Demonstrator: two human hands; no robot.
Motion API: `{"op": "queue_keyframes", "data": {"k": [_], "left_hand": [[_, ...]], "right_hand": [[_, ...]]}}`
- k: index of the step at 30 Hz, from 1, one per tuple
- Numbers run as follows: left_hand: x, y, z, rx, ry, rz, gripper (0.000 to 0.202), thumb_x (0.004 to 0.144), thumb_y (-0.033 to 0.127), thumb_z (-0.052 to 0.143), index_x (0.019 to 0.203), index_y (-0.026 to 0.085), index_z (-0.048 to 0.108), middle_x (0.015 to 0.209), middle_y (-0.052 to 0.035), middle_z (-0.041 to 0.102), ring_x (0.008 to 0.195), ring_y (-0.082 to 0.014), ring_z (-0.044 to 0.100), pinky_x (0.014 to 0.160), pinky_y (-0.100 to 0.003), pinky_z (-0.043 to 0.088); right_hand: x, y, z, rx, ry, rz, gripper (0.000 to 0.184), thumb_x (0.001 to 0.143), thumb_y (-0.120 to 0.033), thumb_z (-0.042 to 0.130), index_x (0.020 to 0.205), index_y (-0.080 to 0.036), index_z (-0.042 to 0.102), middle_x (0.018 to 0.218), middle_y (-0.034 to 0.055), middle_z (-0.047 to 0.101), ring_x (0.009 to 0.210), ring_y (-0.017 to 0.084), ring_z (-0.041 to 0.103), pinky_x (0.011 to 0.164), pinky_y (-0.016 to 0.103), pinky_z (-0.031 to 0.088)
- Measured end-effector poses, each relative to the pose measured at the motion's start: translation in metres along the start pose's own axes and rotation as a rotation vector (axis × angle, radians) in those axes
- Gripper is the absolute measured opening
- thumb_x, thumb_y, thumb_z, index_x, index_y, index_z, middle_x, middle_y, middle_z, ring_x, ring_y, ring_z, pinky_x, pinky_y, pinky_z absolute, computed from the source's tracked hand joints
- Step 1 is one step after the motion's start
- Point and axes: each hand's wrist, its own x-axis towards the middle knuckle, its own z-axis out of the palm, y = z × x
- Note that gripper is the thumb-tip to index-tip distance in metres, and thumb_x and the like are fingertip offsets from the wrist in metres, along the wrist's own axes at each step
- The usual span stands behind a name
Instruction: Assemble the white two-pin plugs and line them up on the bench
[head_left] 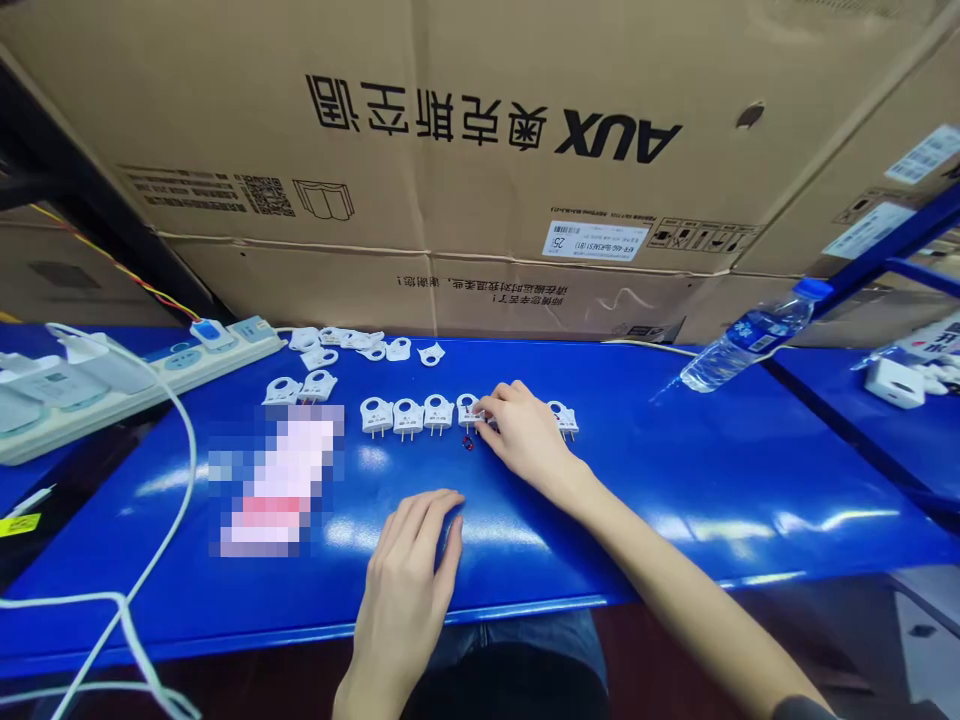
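White two-pin plugs with ring-shaped tops stand in a row on the blue table, prongs toward me. My right hand (529,435) reaches over the row, its thumb and fingertips closed at the right edge of one white plug (468,408). To its left are further plugs, such as a leftmost plug (376,416); another plug (562,418) shows partly beyond the hand. Whatever lies under the palm is hidden. Just below the held plug is a small red-and-dark piece (468,442). My left hand (409,560) rests near the front edge, fingers curved, thumb apart, holding nothing.
A blue table (660,480) backs onto a large cardboard carton (465,200). More white ring-topped pieces (341,340) lie behind. A blurred pink-white object (281,485), a power strip (217,355) and white cable (187,460) are left; a tilted water bottle (750,335) is right.
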Motion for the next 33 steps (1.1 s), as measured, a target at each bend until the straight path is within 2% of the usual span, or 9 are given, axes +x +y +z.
{"op": "queue_keyframes", "data": {"k": [3, 7, 10, 13, 18, 23, 33], "left_hand": [[0.0, 0.0, 0.0, 0.0, 0.001, 0.004, 0.022, 0.103, 0.022, 0.053, 0.122, 0.026, 0.061, 0.114, -0.0055, 0.074, 0.108, -0.024, 0.07, 0.094, -0.041, 0.055], [0.001, 0.0, 0.0, -0.015, -0.002, -0.022, 0.021, 0.104, 0.024, 0.052, 0.123, 0.027, 0.061, 0.116, -0.0057, 0.073, 0.109, -0.024, 0.069, 0.095, -0.041, 0.055], [0.001, -0.001, 0.0, -0.018, -0.015, -0.03, 0.022, 0.103, 0.025, 0.053, 0.124, 0.027, 0.061, 0.117, -0.0052, 0.073, 0.111, -0.0243, 0.069, 0.094, -0.041, 0.055], [0.001, 0.0, 0.0, -0.005, -0.021, -0.025, 0.022, 0.103, 0.026, 0.053, 0.123, 0.027, 0.06, 0.118, -0.0053, 0.072, 0.112, -0.0248, 0.068, 0.096, -0.042, 0.054], [0.002, 0.004, 0.002, 0.003, -0.026, -0.056, 0.02, 0.105, 0.027, 0.05, 0.122, 0.026, 0.059, 0.119, -0.0057, 0.071, 0.114, -0.0247, 0.066, 0.099, -0.044, 0.051], [0.002, 0.004, 0.003, 0.015, -0.025, -0.048, 0.02, 0.105, 0.026, 0.051, 0.122, 0.026, 0.059, 0.119, -0.0054, 0.07, 0.114, -0.0243, 0.066, 0.1, -0.043, 0.051], [0.002, 0.006, 0.002, 0.024, -0.026, -0.047, 0.02, 0.105, 0.027, 0.049, 0.122, 0.026, 0.059, 0.118, -0.0066, 0.07, 0.113, -0.0251, 0.066, 0.099, -0.045, 0.052]], "right_hand": [[-0.005, 0.0, -0.002, 0.007, 0.024, 0.009, 0.026, 0.101, -0.023, 0.062, 0.125, -0.019, 0.071, 0.112, 0.0096, 0.07, 0.104, 0.027, 0.06, 0.083, 0.036, 0.049], [-0.014, 0.0, -0.002, 0.029, 0.059, 0.021, 0.02, 0.103, -0.023, 0.058, 0.118, -0.02, 0.072, 0.11, 0.0091, 0.069, 0.104, 0.026, 0.059, 0.084, 0.036, 0.049], [-0.017, 0.0, 0.002, 0.041, 0.074, 0.021, 0.022, 0.104, -0.023, 0.058, 0.122, -0.02, 0.071, 0.109, 0.009, 0.069, 0.103, 0.025, 0.06, 0.084, 0.035, 0.049], [-0.013, 0.0, 0.007, 0.038, 0.097, 0.019, 0.028, 0.107, -0.025, 0.052, 0.13, -0.02, 0.068, 0.112, 0.01, 0.068, 0.104, 0.025, 0.06, 0.083, 0.035, 0.049], [-0.001, -0.002, 0.012, 0.04, 0.107, -0.032, 0.03, 0.108, -0.031, 0.051, 0.131, -0.021, 0.067, 0.123, 0.0096, 0.066, 0.112, 0.025, 0.056, 0.086, 0.034, 0.049], [0.002, -0.002, 0.018, 0.03, 0.096, -0.055, 0.027, 0.107, -0.032, 0.054, 0.123, -0.018, 0.071, 0.116, 0.0096, 0.069, 0.11, 0.027, 0.054, 0.088, 0.035, 0.048], [0.001, -0.004, 0.019, 0.016, 0.088, -0.065, 0.027, 0.108, -0.03, 0.052, 0.123, -0.019, 0.07, 0.111, 0.0103, 0.069, 0.107, 0.027, 0.055, 0.089, 0.036, 0.048]]}}
